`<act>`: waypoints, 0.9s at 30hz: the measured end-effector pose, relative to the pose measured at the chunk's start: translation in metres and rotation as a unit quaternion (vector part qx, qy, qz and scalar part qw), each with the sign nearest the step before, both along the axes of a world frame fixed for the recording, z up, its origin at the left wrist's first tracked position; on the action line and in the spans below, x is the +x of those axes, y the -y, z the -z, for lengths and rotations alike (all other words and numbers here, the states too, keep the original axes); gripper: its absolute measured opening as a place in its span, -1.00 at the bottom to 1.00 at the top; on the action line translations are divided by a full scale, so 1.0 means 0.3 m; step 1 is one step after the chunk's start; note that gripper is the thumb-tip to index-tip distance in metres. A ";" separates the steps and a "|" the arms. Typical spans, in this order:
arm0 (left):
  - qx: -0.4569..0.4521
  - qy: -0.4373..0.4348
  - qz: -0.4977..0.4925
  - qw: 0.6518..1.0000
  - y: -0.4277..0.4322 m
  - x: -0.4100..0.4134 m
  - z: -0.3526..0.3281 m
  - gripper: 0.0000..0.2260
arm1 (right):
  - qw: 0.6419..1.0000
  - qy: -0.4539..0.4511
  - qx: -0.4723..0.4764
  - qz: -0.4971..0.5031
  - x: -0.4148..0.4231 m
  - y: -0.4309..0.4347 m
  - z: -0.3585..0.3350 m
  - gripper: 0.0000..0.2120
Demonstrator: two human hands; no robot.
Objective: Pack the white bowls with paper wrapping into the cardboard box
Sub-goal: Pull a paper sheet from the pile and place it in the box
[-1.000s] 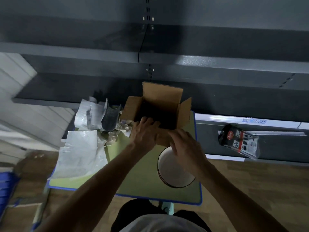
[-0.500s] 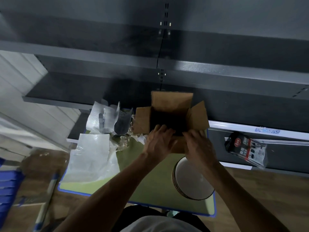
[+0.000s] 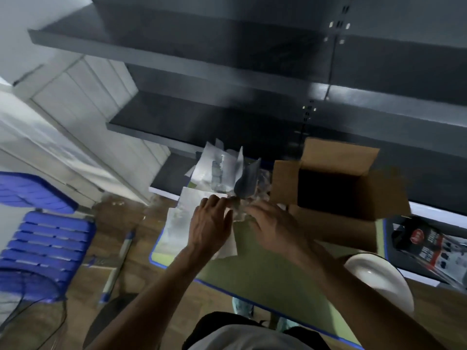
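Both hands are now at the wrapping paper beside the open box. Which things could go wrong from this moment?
1. The stack of white bowls sits at the near right edge of the green table, close under the right forearm; a sweep of that arm might push it off.
2. The open brown cardboard box also stands near the table's right edge and could be nudged.
3. The left hand and right hand reach into loose crumpled wrapping paper; sheets could slide off the left side.

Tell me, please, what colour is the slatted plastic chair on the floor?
The slatted plastic chair is blue, seen clearly at the left of the head view.
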State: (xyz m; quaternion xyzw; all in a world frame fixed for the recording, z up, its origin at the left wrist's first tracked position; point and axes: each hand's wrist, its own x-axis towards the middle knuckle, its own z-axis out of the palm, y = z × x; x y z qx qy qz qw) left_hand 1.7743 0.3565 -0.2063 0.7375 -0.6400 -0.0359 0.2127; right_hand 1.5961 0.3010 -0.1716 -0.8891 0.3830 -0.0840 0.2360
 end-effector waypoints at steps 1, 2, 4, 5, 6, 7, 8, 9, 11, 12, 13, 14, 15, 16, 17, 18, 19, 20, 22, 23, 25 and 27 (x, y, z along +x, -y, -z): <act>0.025 0.003 -0.026 0.999 -0.019 0.053 0.028 -0.84 | 1.000 0.001 0.026 -0.011 0.044 0.004 0.028 -0.61; 0.052 0.003 -0.048 0.997 -0.031 0.102 0.055 -0.82 | 0.999 -0.003 0.045 -0.020 0.084 0.010 0.056 -0.60; 0.091 0.008 -0.083 0.992 -0.043 0.186 0.097 -0.77 | 0.997 -0.015 0.065 -0.024 0.141 0.026 0.113 -0.62; 0.105 0.014 -0.096 0.990 -0.040 0.225 0.113 -0.74 | 0.997 -0.021 0.069 -0.023 0.164 0.034 0.138 -0.62; 0.118 0.021 -0.107 0.987 -0.033 0.262 0.124 -0.72 | 0.997 -0.027 0.071 -0.021 0.185 0.043 0.159 -0.61; 0.132 0.023 -0.115 0.984 -0.020 0.295 0.134 -0.70 | 0.997 -0.032 0.071 -0.017 0.203 0.052 0.173 -0.59; 0.147 0.018 -0.121 0.982 -0.006 0.324 0.142 -0.70 | 0.996 -0.038 0.075 -0.012 0.221 0.062 0.183 -0.58; 0.160 0.009 -0.124 0.979 0.010 0.347 0.148 -0.69 | 0.996 -0.043 0.081 -0.006 0.235 0.070 0.188 -0.57; 0.182 -0.009 -0.123 0.976 0.045 0.383 0.162 -0.68 | 0.993 -0.063 0.101 0.003 0.266 0.092 0.196 -0.56; 0.189 -0.013 -0.120 0.974 0.060 0.394 0.167 -0.68 | 0.991 -0.078 0.111 0.005 0.281 0.103 0.198 -0.55; 0.193 -0.015 -0.117 0.974 0.073 0.399 0.171 -0.68 | 0.989 -0.092 0.119 0.005 0.294 0.112 0.200 -0.55; 0.193 -0.018 -0.117 0.974 0.082 0.399 0.170 -0.68 | 0.987 -0.099 0.123 0.005 0.304 0.115 0.200 -0.55; 0.191 -0.021 -0.119 0.974 0.090 0.397 0.169 -0.69 | 0.987 -0.101 0.128 0.008 0.313 0.119 0.201 -0.55; 0.187 -0.025 -0.123 0.974 0.095 0.395 0.166 -0.71 | 0.986 -0.098 0.132 0.013 0.320 0.121 0.200 -0.55; 0.180 -0.030 -0.126 0.975 0.100 0.392 0.163 -0.73 | 0.987 -0.090 0.133 0.020 0.325 0.122 0.199 -0.56; 0.175 -0.036 -0.129 0.975 0.102 0.389 0.158 -0.75 | 0.988 -0.080 0.132 0.024 0.327 0.122 0.198 -0.57; 0.169 -0.045 -0.130 0.976 0.104 0.386 0.153 -0.78 | 0.989 -0.068 0.130 0.027 0.326 0.121 0.198 -0.59; 0.163 -0.057 -0.131 0.976 0.104 0.385 0.147 -0.80 | 0.989 -0.053 0.132 0.030 0.326 0.122 0.198 -0.60; 0.147 -0.078 -0.136 0.977 0.103 0.384 0.137 -0.84 | 0.988 -0.014 0.150 0.046 0.321 0.119 0.192 -0.64; 0.135 -0.088 -0.139 0.977 0.103 0.380 0.129 -0.84 | 0.985 0.008 0.161 0.061 0.318 0.118 0.187 -0.66; 0.109 -0.116 -0.143 0.977 0.105 0.373 0.113 -0.81 | 0.978 0.050 0.181 0.095 0.309 0.113 0.175 -0.71; 0.095 -0.144 -0.137 0.975 0.104 0.372 0.101 -0.76 | 0.969 0.087 0.195 0.126 0.298 0.108 0.166 -0.76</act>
